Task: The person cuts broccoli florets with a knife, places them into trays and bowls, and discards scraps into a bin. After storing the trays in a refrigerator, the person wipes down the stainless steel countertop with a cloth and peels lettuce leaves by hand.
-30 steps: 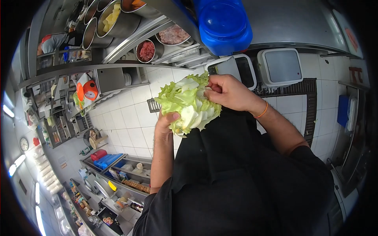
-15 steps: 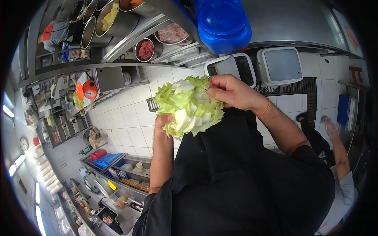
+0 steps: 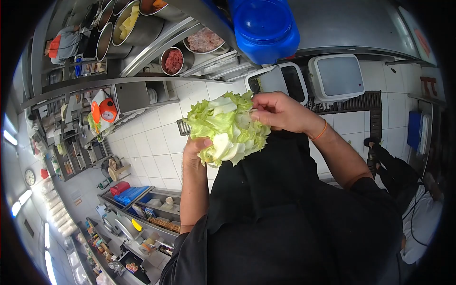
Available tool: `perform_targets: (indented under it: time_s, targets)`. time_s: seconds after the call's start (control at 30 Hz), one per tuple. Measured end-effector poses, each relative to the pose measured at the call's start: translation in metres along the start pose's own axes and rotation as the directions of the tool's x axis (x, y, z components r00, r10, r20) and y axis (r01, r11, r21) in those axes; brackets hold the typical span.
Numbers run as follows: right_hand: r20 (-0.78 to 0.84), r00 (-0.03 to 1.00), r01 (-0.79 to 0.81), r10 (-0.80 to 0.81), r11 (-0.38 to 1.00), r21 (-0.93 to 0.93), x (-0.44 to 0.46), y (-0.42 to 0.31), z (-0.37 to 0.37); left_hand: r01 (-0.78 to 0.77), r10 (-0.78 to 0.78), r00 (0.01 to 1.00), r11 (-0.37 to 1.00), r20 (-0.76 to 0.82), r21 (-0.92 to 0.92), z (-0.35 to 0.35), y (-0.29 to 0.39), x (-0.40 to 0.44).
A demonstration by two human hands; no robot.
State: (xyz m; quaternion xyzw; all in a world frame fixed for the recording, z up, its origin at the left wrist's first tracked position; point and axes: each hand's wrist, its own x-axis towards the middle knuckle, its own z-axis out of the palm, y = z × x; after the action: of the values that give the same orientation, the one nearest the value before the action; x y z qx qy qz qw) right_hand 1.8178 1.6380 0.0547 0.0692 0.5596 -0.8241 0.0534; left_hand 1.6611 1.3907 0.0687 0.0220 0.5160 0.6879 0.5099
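Observation:
A loose head of green lettuce (image 3: 227, 127) is held up in front of my black apron. My left hand (image 3: 196, 148) grips it from the lower left, thumb on the leaves, the other fingers hidden beneath. At its upper right edge, my right hand (image 3: 278, 111) pinches the leaves between thumb and curled fingers. An orange band circles my right wrist.
Blue plastic container (image 3: 265, 31) at the top, beside pots of meat (image 3: 174, 61). Lidded white bin (image 3: 336, 78) and open bin (image 3: 295, 83) beyond my right hand. Orange scale (image 3: 108, 110) at left. Another person (image 3: 422, 216) is at far right, one more at upper left.
Another person has come into view at the right and moved along the edge. The lettuce has turned slightly between my hands, which still hold it in nearly the same place.

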Motion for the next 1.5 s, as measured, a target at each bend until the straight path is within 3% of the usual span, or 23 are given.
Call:
perform_targets:
  time_s: [0.1,0.2,0.3,0.4,0.6,0.7,0.77,0.8,0.87,0.97,1.03,1.07,1.1,1.17,1.2,1.37,1.43,1.5]
  targets:
    - [0.050,0.987,0.158,-0.153,0.861,-0.483,-0.002,-0.007,-0.008,0.071,-0.068,0.997,0.993,-0.031,0.091,-0.001,0.006,-0.001]
    - [0.064,0.994,0.110,-0.093,0.920,-0.377,-0.003,-0.008,-0.010,0.082,-0.081,0.996,0.995,-0.024,0.058,-0.003,0.002,0.000]
    - [-0.013,1.000,-0.006,0.007,0.998,0.061,-0.004,0.001,-0.005,0.060,-0.063,0.997,0.996,-0.048,-0.061,-0.005,-0.012,0.004]
    - [0.040,0.993,-0.116,0.110,0.891,0.439,-0.009,0.009,-0.006,0.070,-0.067,0.997,0.991,0.032,-0.115,0.001,-0.016,0.011]
    - [0.050,0.998,-0.066,0.043,0.647,0.759,-0.009,0.039,-0.006,0.045,-0.039,0.998,0.992,0.051,-0.118,0.004,-0.023,0.016]
    - [-0.033,0.998,0.054,-0.048,0.572,0.818,-0.005,0.061,-0.012,0.060,-0.059,0.998,0.997,0.020,-0.055,-0.007,-0.029,0.021]
    - [-0.135,0.979,0.191,-0.155,0.444,0.876,-0.005,0.060,-0.026,0.068,-0.068,0.998,0.998,0.007,-0.011,-0.012,-0.031,0.024]
    - [-0.195,0.973,0.228,-0.119,0.431,0.873,-0.007,0.060,-0.037,0.071,-0.071,0.997,0.998,0.017,0.002,-0.013,-0.031,0.026]
    - [-0.329,0.944,0.302,-0.013,0.432,0.850,-0.016,0.071,-0.067,0.052,-0.052,0.999,0.998,0.008,0.028,-0.012,-0.035,0.028]
    - [-0.510,0.830,0.305,0.226,0.583,0.753,-0.032,0.172,-0.152,0.063,-0.064,0.997,0.997,-0.040,-0.035,-0.018,-0.035,0.030]
    - [-0.748,0.406,0.276,0.525,0.710,0.648,-0.041,0.258,-0.211,0.037,-0.039,0.999,0.996,-0.012,-0.083,-0.026,-0.038,0.035]
    - [-0.793,0.328,0.246,0.514,0.764,0.597,-0.062,0.280,-0.228,0.014,-0.016,1.000,0.994,-0.020,-0.105,-0.033,-0.037,0.030]
    - [-0.841,0.223,0.070,0.492,0.853,0.517,-0.071,0.300,-0.247,0.028,-0.033,0.998,0.993,-0.045,-0.112,-0.037,-0.035,0.026]
    - [-0.818,0.029,-0.296,0.574,0.787,0.542,-0.086,0.352,-0.303,0.033,-0.036,0.999,0.988,-0.016,-0.151,-0.052,-0.034,0.022]
    - [-0.816,-0.034,-0.380,0.578,0.747,0.545,-0.091,0.363,-0.317,0.028,-0.029,1.000,0.986,-0.003,-0.162,-0.050,-0.032,0.021]
    - [-0.902,-0.050,-0.485,0.428,0.779,0.397,-0.076,0.353,-0.318,0.017,-0.020,0.996,0.999,-0.084,-0.034,-0.055,-0.018,0.009]
    - [-0.973,0.046,-0.406,0.227,0.894,0.190,-0.051,0.319,-0.287,0.006,-0.003,0.995,1.000,-0.104,0.027,-0.057,-0.009,0.003]
    - [-0.973,0.221,-0.260,-0.068,0.957,-0.127,-0.019,0.253,-0.224,0.007,0.005,0.994,0.993,-0.109,0.117,-0.050,0.006,-0.005]
